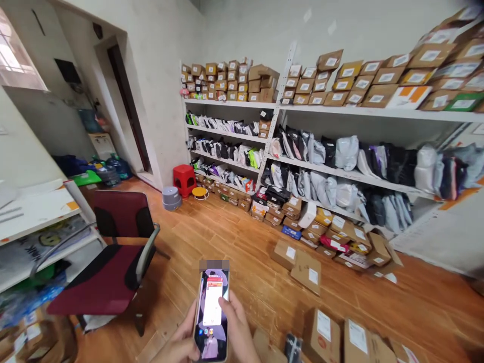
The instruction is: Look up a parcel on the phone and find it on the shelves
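Head view:
Smartphone (212,315): at 6 o'clock, lit screen tilted up toward the eyes for reading.
Left hand (180,340): cradling the phone's edge from 7 o'clock, fingers wrapped.
Right hand (239,327): steadying the opposite edge, thumb over the screen.
Cardboard parcels (333,335): floor, 5 o'clock.
Maroon chair (113,252): 9 o'clock.

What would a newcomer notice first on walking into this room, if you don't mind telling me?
Most likely the white shelves along the far and right walls, with labelled cardboard boxes on top and bagged parcels below. Nearer, a dark red chair stands at left. At bottom centre both hands, left hand and right hand, hold a lit phone.
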The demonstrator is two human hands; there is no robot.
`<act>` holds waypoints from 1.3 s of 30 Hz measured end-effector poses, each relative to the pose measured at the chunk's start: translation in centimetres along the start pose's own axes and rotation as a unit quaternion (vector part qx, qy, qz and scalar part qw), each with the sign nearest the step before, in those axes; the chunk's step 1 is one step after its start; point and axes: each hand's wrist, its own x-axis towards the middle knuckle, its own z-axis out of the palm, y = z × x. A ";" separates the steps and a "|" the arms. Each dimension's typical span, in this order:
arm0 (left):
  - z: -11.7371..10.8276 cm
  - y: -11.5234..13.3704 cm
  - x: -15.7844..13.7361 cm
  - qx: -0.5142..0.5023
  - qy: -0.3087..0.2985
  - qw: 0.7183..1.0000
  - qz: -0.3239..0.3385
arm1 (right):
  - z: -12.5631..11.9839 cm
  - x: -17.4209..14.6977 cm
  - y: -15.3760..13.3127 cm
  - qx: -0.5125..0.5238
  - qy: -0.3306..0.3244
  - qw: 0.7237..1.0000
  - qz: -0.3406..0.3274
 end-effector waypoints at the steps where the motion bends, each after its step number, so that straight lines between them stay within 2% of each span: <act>1: -0.5 1.4 1.4 0.003 0.009 1.000 -0.001 | 0.4 2.0 -0.7 -0.007 -0.011 1.000 -0.014; 5: -1.7 6.4 6.4 -0.005 0.017 1.000 0.006 | 1.7 8.6 -3.4 -0.017 0.006 0.999 -0.027; 10: -3.5 11.2 11.0 -0.012 -0.004 1.000 0.017 | 3.9 14.9 -5.2 -0.029 0.050 0.998 -0.017; 17: -8.9 18.8 17.1 0.014 -0.048 0.999 -0.013 | 7.9 24.3 -4.8 -0.039 0.110 0.991 -0.070; 22: -12.3 25.2 20.2 0.053 -0.067 0.993 -0.076 | 11.0 29.6 -4.4 -0.006 0.163 0.983 -0.088; 26: -13.5 29.4 21.9 0.056 -0.090 0.989 -0.099 | 13.1 31.9 -5.2 0.053 0.166 0.981 -0.085; 29: -14.0 31.2 23.0 0.058 -0.100 0.987 -0.114 | 13.4 32.5 -6.0 0.060 0.161 0.981 -0.091; 35: -14.5 32.7 24.9 0.081 -0.116 0.980 -0.142 | 12.5 32.2 -6.4 0.027 0.148 0.983 -0.108; 39: -14.3 32.9 25.5 0.090 -0.140 0.973 -0.158 | 12.4 32.3 -6.3 0.016 0.194 0.973 -0.125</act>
